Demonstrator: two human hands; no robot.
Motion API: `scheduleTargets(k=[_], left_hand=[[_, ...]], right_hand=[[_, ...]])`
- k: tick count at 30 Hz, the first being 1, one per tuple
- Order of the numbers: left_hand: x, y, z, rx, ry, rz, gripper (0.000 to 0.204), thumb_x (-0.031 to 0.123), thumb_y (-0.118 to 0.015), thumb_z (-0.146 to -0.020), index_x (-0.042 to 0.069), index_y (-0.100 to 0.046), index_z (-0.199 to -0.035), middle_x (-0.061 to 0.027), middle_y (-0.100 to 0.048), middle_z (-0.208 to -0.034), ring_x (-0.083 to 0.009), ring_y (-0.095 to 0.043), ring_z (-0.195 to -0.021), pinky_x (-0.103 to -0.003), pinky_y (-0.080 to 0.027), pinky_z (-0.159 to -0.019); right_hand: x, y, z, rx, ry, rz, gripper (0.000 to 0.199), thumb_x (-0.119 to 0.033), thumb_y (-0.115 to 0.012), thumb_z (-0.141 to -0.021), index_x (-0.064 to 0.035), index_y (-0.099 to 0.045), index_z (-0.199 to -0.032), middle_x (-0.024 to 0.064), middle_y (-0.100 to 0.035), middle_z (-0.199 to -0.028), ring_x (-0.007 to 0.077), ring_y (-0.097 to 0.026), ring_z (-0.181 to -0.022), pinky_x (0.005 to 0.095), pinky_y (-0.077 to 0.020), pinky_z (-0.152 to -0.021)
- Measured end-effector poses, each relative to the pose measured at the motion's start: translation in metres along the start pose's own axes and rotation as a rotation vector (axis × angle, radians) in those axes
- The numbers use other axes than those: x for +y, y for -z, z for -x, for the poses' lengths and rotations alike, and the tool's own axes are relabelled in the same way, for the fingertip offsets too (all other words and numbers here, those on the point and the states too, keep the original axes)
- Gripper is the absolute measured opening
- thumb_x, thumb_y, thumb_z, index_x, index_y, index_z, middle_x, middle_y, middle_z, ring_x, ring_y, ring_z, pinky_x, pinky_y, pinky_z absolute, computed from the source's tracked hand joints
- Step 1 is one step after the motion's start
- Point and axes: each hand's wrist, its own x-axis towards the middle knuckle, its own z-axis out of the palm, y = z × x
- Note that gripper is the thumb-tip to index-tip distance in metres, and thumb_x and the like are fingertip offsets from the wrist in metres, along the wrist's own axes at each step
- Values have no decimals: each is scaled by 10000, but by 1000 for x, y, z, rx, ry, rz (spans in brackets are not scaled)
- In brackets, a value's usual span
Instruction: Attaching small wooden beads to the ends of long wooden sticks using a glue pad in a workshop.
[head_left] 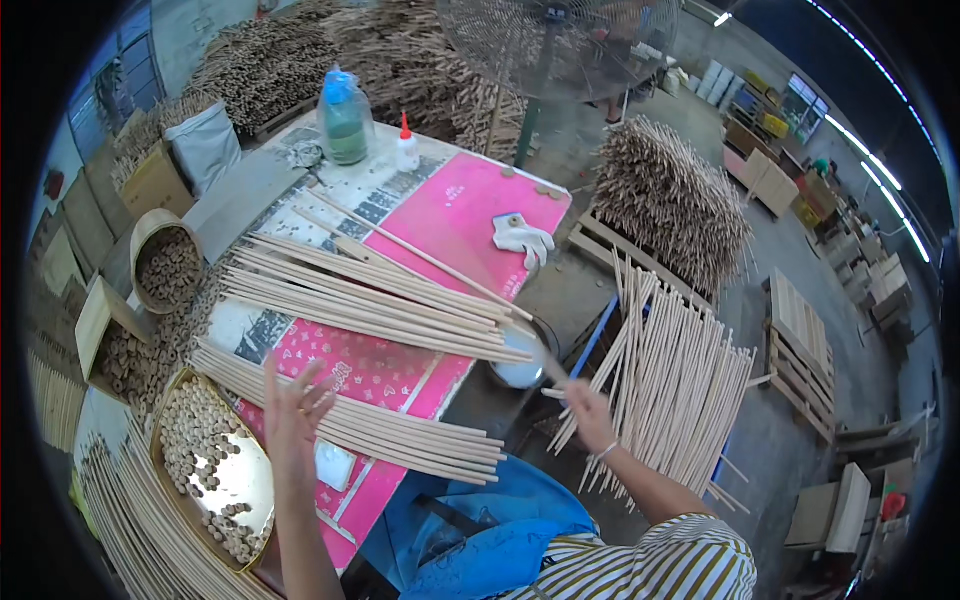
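Note:
My left hand [292, 415] is raised with its fingers apart, holding nothing, above a row of thin wooden rods [400, 432] on the pink-covered table [440, 397]. Closed around the end of a short pale tool [550, 366], my right hand [590, 415] is off the table's right edge. Motion blur hides the tool's exact kind. Its far end is by a round container of white liquid [522, 370]. A second bunch of wooden rods [370, 302] lies farther back on the table, fanned toward that container.
Left of the table are a tray of small round wooden pieces [195, 430] and a tipped basket of wooden rings [168, 265]. A pump bottle [345, 130], a glue bottle [407, 150] and a white glove [522, 240] are farther back. More rods [660, 385] are piled at right, near a fan [555, 45].

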Motion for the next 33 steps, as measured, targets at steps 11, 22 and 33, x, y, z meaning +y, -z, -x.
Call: scheduleTargets(k=[11, 22, 33], left_hand=[[-30, 45, 67, 94, 341, -60, 427, 208, -464, -1077, 55, -468, -1476, -116, -679, -1180, -166, -658, -1026, -303, -531, -905], [-7, 86, 147, 333, 251, -129, 366, 179, -508, -1050, 24, -558, -1378, -81, -692, -1114, -134, -651, -968, -282, -518, -858], [27, 244, 142, 608, 59, -1312, 303, 83, -718, -838, 84, -706, -1140, -63, -676, -1000, -203, -648, -820, -327, -517, -745]], right_hand=[[264, 208, -1, 498, -510, 862, 424, -246, -593, -1001, 16, -601, -1334, 242, -622, -1293, 375, -595, -1202, 441, -436, -1040], [-83, -139, -61, -693, 459, 375, 166, -161, -697, -897, -64, -666, -1028, 137, -710, -884, 309, -683, -778, 398, -529, -671], [-97, -133, -59, -862, 395, 188, 149, -80, -568, -956, 23, -637, -1040, 53, -546, -806, 130, -497, -711, 280, -401, -640]])
